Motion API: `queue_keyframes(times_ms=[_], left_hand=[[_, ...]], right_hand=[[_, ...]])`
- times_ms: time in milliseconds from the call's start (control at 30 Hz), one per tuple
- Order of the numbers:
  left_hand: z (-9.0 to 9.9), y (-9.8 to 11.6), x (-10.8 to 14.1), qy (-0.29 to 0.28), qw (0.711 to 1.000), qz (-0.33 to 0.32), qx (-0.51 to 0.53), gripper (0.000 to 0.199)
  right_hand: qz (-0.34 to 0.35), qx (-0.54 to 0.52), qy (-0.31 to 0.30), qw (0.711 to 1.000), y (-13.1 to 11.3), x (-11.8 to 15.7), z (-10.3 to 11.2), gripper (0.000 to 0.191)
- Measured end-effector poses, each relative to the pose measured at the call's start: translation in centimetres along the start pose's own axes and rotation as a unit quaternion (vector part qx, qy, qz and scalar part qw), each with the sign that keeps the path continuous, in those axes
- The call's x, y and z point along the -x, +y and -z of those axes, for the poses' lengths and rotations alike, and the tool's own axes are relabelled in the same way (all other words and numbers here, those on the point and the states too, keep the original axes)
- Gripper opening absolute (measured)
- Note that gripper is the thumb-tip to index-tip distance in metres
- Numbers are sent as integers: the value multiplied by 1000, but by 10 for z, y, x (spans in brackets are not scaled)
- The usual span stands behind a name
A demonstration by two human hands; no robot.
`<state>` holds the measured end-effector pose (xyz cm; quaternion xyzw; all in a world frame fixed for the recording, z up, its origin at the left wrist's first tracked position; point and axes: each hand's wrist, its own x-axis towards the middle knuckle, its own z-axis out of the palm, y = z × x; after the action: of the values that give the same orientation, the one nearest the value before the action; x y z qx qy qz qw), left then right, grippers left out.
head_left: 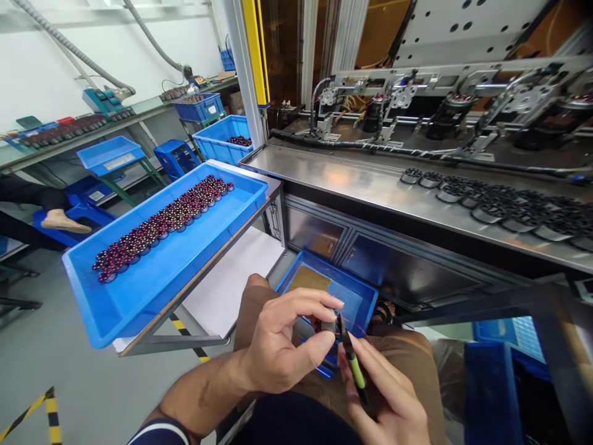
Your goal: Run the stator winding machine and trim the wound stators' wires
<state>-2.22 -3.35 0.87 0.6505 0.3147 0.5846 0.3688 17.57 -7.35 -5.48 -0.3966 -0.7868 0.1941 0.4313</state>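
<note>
Many small dark-red parts (162, 225) lie in the blue tray (222, 216) at the left. Next, the left hand (280, 355) has its grip nearly closed: thumb and fingers pinch one small part (328, 316), which sits at the fingertips. Thin red wires (362, 327) show just beside it. The right hand (391, 389) is wrapped around a green-and-black hand tool (354, 368), its tip at the part; whether they touch, I cannot tell. Probably the wires are being trimmed; this calls for steady holding and careful squeezing.
</note>
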Motion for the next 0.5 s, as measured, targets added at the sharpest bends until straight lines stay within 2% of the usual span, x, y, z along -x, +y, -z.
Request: queue_keyframes(times_ms=[100, 167, 233, 300, 367, 500], left_hand=[[3, -3, -1, -10, 1000, -12, -12, 16], [6, -6, -3, -30, 998, -42, -25, 16], [9, -9, -4, -41, 995, -85, -44, 28], [12, -12, -6, -38, 989, -123, -69, 49], [13, -14, -7, -31, 983, -149, -101, 61], [14, -15, -8, -46, 966, -187, -171, 48]], right_hand=[[-9, 23, 8, 1000, 5, 3, 1, 62], [-29, 38, 6, 999, 9, 5, 2, 62], [-49, 32, -5, 998, 13, 7, 5, 64], [-67, 5, -18, 998, 13, 9, 10, 67], [-88, -35, -34, 995, 10, 9, 18, 69], [-137, -150, -73, 976, 1, 11, 34, 71]])
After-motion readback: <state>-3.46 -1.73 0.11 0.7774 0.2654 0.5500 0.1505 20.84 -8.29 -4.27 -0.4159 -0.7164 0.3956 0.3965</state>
